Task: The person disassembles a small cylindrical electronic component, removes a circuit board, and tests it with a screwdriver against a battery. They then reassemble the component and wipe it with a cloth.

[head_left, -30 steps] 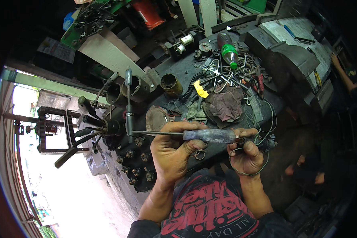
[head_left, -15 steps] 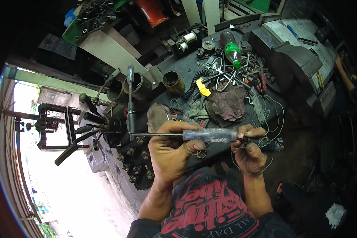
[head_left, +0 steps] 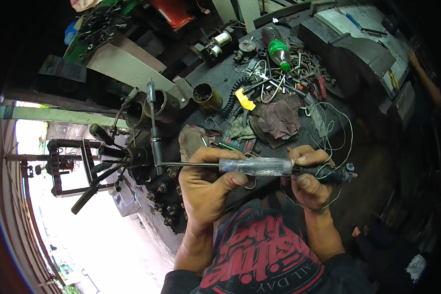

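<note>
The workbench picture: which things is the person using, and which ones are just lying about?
Seem to be in use:
- clear-handled tool, in the left hand
- dark cylindrical part, in the right hand

Seem to be just lying about:
- green-labelled bottle
- yellow piece
- crumpled rag
- rusty can

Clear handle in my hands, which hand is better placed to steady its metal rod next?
Probably your left hand: it's at the end of the clear handle where the metal rod comes out. Your right hand is at the opposite end, by the dark cylinder.
</note>
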A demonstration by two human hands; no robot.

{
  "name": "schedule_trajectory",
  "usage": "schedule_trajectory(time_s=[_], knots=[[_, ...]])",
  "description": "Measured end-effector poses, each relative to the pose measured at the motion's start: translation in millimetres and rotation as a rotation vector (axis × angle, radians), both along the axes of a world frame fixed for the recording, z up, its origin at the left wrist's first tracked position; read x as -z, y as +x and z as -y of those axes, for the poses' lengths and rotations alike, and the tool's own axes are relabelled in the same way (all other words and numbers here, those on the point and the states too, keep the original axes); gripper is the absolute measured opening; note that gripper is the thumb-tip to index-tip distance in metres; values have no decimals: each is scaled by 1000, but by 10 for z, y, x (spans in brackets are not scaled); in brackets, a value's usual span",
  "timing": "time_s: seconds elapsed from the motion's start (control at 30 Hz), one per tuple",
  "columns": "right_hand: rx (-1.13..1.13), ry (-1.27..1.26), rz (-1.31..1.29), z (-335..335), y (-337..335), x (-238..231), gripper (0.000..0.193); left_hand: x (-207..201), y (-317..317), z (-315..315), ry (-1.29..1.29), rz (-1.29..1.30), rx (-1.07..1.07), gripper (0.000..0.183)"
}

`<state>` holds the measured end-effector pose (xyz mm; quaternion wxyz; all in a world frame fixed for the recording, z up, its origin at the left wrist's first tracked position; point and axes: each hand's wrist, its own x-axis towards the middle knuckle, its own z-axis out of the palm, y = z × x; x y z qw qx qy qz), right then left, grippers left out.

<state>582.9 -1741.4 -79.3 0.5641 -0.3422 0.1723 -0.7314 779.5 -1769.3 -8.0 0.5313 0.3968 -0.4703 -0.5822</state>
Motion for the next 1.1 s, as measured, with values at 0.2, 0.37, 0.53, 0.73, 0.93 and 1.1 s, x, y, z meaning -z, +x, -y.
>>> schedule_trajectory(time_s=[0.2, 0.37, 0.53, 0.73, 0.93, 1.1], knots=[[-121, 139, 177, -40, 0, -55, 28, 31, -6, 27, -48, -49, 23, 35], [-137, 245, 209, -69, 8, -108, 29, 9, -40, 29, -95, -47, 19, 34], [-166, 358, 278, -87, 6, -109, 29, -2, -42, 35, -105, -60, 52, 35], [-153, 329, 267, -107, 69, -43, 30, 35, -25, 35, -25, -148, 65, 40], [-186, 400, 338, -131, 83, -40, 26, 65, -6, -1, -114, -56, 5, 44], [-235, 526, 451, -120, 61, -77, 24, 33, -44, -9, -136, -105, 10, 42]])
